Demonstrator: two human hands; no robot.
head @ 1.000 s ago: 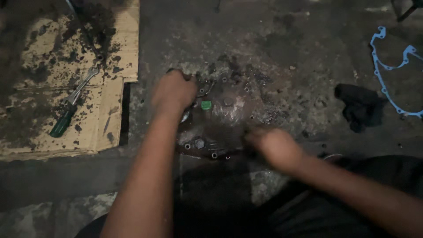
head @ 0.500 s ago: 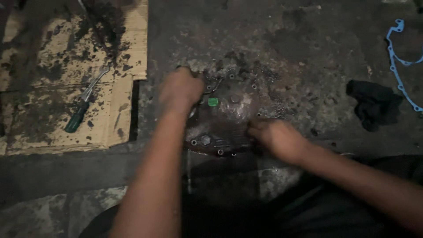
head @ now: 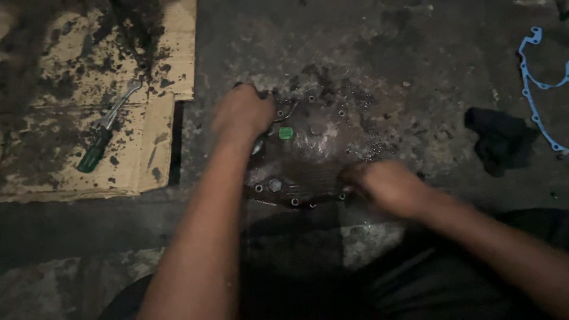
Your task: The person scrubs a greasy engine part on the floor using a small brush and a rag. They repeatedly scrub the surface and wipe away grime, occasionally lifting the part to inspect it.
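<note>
My left hand (head: 242, 111) covers the upper left edge of the metal cover (head: 308, 154), which lies on the stained concrete floor (head: 415, 71); how tightly its fingers close is hidden. My right hand (head: 385, 186), blurred, curls at the cover's lower right edge; I cannot tell its hold. The cover is dark, oily, ringed with bolt holes, bearing a small green plug (head: 285, 133).

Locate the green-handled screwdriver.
In the head view, the green-handled screwdriver lies far left on the oil-stained cardboard sheet, end to end with a metal wrench, well left of the left hand.
</note>
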